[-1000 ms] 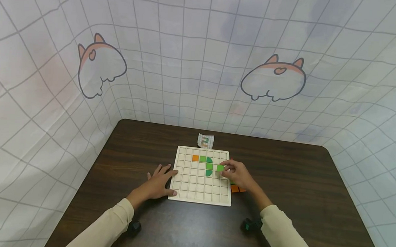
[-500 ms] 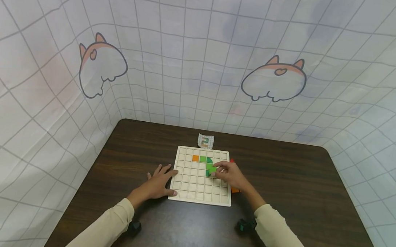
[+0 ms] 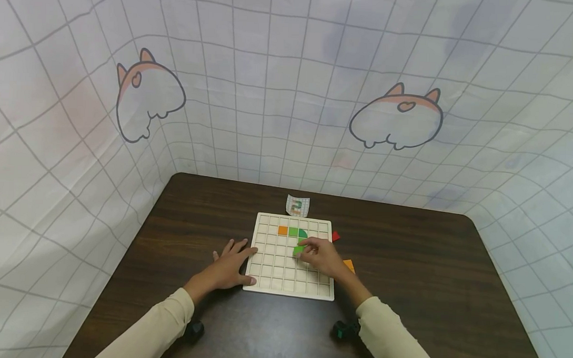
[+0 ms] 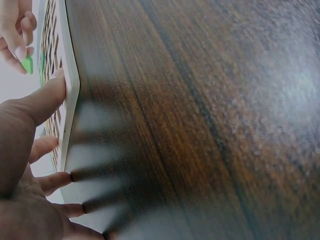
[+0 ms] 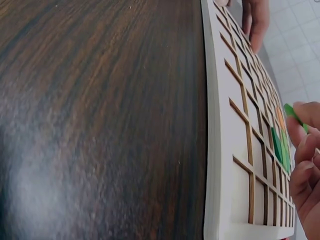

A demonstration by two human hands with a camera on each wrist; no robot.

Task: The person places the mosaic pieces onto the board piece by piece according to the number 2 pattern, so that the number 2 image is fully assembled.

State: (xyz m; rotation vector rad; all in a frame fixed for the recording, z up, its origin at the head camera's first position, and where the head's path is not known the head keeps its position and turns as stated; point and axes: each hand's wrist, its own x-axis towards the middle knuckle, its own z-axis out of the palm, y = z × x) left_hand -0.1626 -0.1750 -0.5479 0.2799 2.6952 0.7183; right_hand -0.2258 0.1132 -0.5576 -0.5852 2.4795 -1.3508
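A light wooden grid board (image 3: pixel 278 273) lies on the dark table. My left hand (image 3: pixel 227 265) rests at its left edge, fingers spread, with thumb and index on the rim. Above the board my right hand (image 3: pixel 323 256) pinches a light green square tile (image 3: pixel 297 250) between thumb and fingers. In the right wrist view that tile (image 5: pixel 295 114) is held clear of the grid. An orange square tile (image 3: pixel 282 230), a green square tile (image 3: pixel 293 232) and a dark green rounded tile (image 3: pixel 303 233) sit in the upper cells. My right hand hides part of the tiles below them.
A small paper card (image 3: pixel 297 206) with a coloured grid pattern lies behind the board. Right of the board are a red piece (image 3: pixel 335 236) and orange tiles (image 3: pixel 349 265), partly hidden by my right arm. A patterned cloth (image 3: pixel 270 94) surrounds the table.
My right hand has moved left over the board with the light green tile, from its right columns to the placed tiles. The left hand stays at the board's edge.
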